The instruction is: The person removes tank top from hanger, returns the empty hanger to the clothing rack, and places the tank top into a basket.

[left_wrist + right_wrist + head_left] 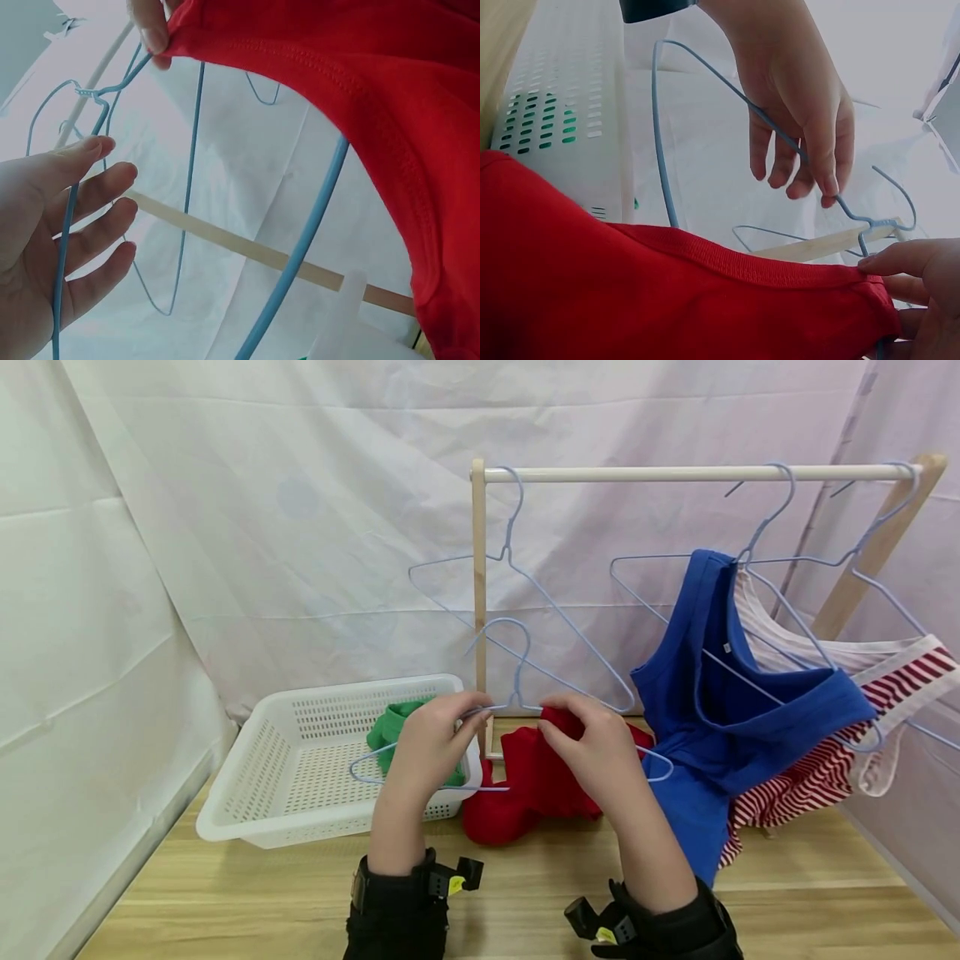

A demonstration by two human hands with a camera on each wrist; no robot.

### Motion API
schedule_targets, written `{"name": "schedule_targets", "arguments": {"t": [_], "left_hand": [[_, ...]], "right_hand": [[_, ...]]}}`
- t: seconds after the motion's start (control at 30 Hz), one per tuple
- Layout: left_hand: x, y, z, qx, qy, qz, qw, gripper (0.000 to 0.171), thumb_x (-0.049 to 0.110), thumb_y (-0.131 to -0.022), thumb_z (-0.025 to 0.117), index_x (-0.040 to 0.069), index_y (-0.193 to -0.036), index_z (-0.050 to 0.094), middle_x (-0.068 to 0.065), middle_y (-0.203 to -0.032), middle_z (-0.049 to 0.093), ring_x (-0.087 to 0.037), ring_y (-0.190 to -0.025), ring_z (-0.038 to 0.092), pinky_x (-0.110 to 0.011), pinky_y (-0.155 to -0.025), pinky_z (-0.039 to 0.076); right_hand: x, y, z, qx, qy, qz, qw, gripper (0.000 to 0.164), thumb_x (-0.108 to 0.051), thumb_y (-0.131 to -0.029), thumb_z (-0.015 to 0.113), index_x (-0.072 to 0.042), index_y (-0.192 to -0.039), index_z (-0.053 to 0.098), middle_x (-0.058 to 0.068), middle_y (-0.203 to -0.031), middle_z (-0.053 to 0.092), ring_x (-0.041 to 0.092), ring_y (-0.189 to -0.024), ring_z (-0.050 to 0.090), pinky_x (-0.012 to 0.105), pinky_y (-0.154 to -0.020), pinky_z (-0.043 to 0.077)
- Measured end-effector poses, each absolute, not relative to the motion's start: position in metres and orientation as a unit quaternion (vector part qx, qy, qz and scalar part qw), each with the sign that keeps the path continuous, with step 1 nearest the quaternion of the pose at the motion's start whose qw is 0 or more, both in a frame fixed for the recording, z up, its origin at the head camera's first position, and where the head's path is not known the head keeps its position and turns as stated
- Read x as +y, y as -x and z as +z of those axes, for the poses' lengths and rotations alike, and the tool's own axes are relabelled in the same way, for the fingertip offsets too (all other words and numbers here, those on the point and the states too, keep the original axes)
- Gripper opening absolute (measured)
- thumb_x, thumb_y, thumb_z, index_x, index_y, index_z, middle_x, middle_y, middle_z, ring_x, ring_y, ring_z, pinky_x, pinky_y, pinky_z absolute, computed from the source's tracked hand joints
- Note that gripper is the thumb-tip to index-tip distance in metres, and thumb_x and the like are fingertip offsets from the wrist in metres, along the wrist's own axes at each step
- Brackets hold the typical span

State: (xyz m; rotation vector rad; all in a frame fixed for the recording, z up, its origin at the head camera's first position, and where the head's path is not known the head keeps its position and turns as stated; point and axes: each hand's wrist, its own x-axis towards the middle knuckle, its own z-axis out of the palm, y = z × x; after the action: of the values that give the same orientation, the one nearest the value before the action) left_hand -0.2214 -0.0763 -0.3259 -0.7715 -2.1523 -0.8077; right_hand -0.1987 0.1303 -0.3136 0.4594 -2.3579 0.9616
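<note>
In the head view a light-blue wire hanger (517, 677) is held up before the rack, hook upward. My left hand (427, 735) pinches its left shoulder wire between thumb and forefinger near the neck, other fingers loosely spread. On the other side of the neck, my right hand (596, 747) grips the strap of a red sleeveless top (525, 777) together with the hanger's wire. The right wrist view shows the strap edge of the red top (705, 300) at my right thumb, close to the hanger's twisted neck. Its lower cloth hangs bunched near the table.
A wooden rack (675, 475) stands behind, with a bare hanger (558, 602) at its left. A blue sleeveless top (697, 760) and a red-and-white striped top (780, 789) hang at the right. A white basket (258, 727) on the left holds green cloth (386, 727).
</note>
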Motion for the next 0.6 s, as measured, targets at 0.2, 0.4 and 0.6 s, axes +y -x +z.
{"name": "schedule_targets", "arguments": {"t": [0.2, 0.4, 0.6], "left_hand": [[-0.084, 0.223, -0.326, -0.826, 0.28, -0.309, 0.379, 0.011, 0.021, -0.086, 0.061, 0.018, -0.096, 0.063, 0.004, -0.087, 0.065, -0.003, -0.08, 0.054, -0.028, -0.067, 0.05], [-0.09, 0.224, -0.325, -0.806, 0.252, -0.325, 0.426, 0.011, 0.023, -0.083, 0.064, 0.018, -0.093, 0.063, 0.004, -0.086, 0.065, -0.002, -0.076, 0.054, -0.029, -0.067, 0.051], [-0.095, 0.222, -0.323, -0.783, 0.24, -0.347, 0.457, 0.009, 0.02, -0.081, 0.067, 0.016, -0.088, 0.063, 0.002, -0.082, 0.065, -0.002, -0.077, 0.055, -0.03, -0.067, 0.051]], "right_hand": [[0.131, 0.199, -0.314, -0.879, -0.166, 0.358, 0.269, 0.025, -0.023, -0.082, 0.065, -0.02, -0.107, 0.061, 0.0, -0.105, 0.061, 0.013, -0.095, 0.052, 0.041, -0.082, 0.049], [0.132, 0.2, -0.315, -0.881, -0.166, 0.354, 0.268, 0.026, -0.023, -0.082, 0.065, -0.02, -0.108, 0.061, 0.0, -0.105, 0.061, 0.013, -0.095, 0.052, 0.041, -0.082, 0.048], [0.132, 0.2, -0.315, -0.884, -0.16, 0.352, 0.262, 0.026, -0.024, -0.082, 0.065, -0.021, -0.108, 0.06, 0.0, -0.104, 0.061, 0.013, -0.096, 0.052, 0.042, -0.082, 0.049]]}}
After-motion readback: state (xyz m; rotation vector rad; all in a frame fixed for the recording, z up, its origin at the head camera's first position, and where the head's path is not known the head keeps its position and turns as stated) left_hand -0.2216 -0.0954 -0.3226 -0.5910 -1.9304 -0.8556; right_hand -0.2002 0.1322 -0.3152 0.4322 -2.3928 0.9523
